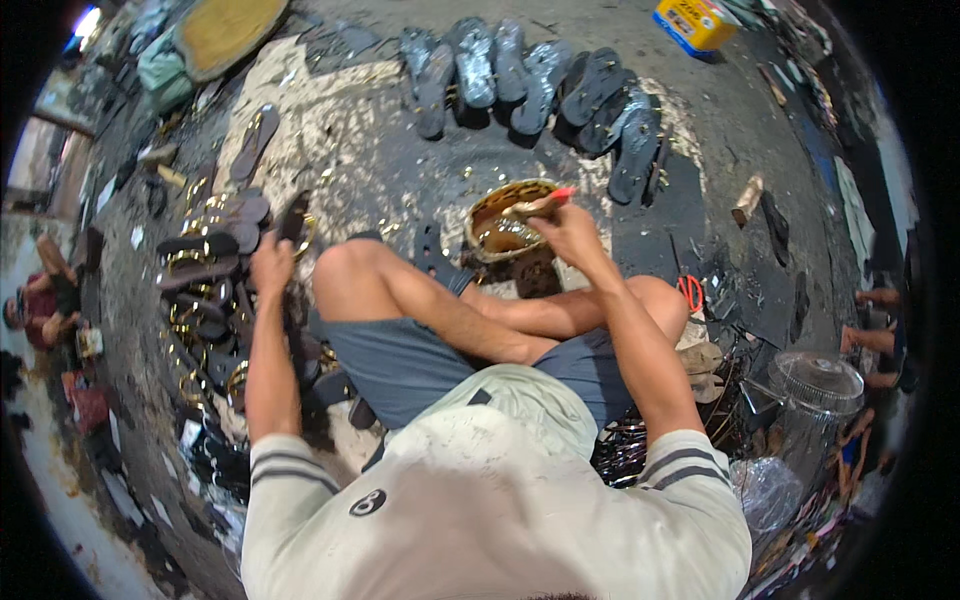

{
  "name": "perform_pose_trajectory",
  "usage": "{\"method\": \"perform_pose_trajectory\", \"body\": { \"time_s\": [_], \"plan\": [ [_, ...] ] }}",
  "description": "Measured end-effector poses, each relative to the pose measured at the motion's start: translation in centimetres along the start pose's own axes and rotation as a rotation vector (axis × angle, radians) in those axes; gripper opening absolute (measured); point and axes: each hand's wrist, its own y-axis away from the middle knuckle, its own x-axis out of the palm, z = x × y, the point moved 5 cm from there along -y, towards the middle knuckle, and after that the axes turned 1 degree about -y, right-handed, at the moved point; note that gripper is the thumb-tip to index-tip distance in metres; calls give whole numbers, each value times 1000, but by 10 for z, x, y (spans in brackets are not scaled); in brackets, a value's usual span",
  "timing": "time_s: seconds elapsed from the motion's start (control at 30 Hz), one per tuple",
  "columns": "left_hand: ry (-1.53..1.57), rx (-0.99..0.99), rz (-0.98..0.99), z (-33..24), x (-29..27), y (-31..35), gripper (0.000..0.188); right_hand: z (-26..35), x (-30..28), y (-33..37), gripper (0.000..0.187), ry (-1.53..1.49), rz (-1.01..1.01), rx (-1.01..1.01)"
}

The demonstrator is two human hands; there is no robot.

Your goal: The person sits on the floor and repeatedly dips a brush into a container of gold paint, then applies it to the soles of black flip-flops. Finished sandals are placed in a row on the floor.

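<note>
My right hand (572, 235) is closed around a brush (532, 208) with a red end, held over a round tub (472, 232). Amber, glossy liquid that looks like glue lies in the tub, whose rim and inner wall are coated brown. On the left, my left hand (271, 264) grips a dark sandal (293, 214) with a gold strap, held edge-up. Just beside that hand lies a heap of dark sandals (200, 245) with gold straps. Between my crossed legs and the tub is a dark cut sheet piece (428, 248) with holes.
Beyond the tub stands a row of dark soles, some shiny (548, 75). A yellow and blue container (695, 25) is at the far right. Red-handled scissors (690, 292) lie by my right knee, near a fan (815, 383). Other people sit at both edges.
</note>
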Motion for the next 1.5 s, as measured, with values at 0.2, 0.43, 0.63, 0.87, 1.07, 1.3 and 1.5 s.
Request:
{"method": "perform_pose_trajectory", "body": {
  "time_s": [0.2,0.43,0.63,0.87,1.07,1.3,1.5],
  "plan": [
    [867,296,-88,-85,-122,81,59,-35,29,-32,29,631,64,-200],
    [1084,243,213,-104,-94,163,74,-17,-53,6,28,-92,-186,-233],
    [236,413,-91,-159,-90,172,86,-9,-148,52,31,262,-430,16],
    [1545,-137,413,-177,-97,156,47,71,-141,63,25,-790,-765,-90],
    [2026,-154,612,-264,-38,180,60,162,44,67,30,-687,-113,-167],
    [2169,-189,614,-272,-28,194,65,188,12,70,21,-275,-264,-562],
    [2238,-92,685,-273,-22,192,63,181,4,57,28,-292,-182,-568]
  ]
}}
